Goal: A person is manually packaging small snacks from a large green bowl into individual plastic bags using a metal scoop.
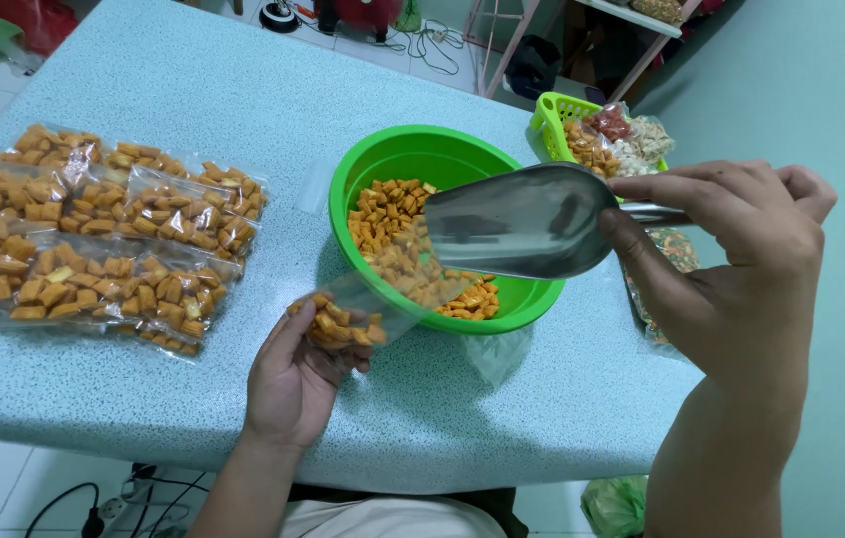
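Nearest, left hand cups a clear plastic bag of orange square snacks, fingers curled round it. At two o'clock, right hand grips a shiny metal scoop tipped over the round green plastic bowl on the speckled blue worktop.

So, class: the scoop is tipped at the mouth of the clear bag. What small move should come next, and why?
Probably tilt the scoop in the right hand a little steeper. Its mouth sits at the open bag in the left hand, which holds only a few snacks at its bottom.
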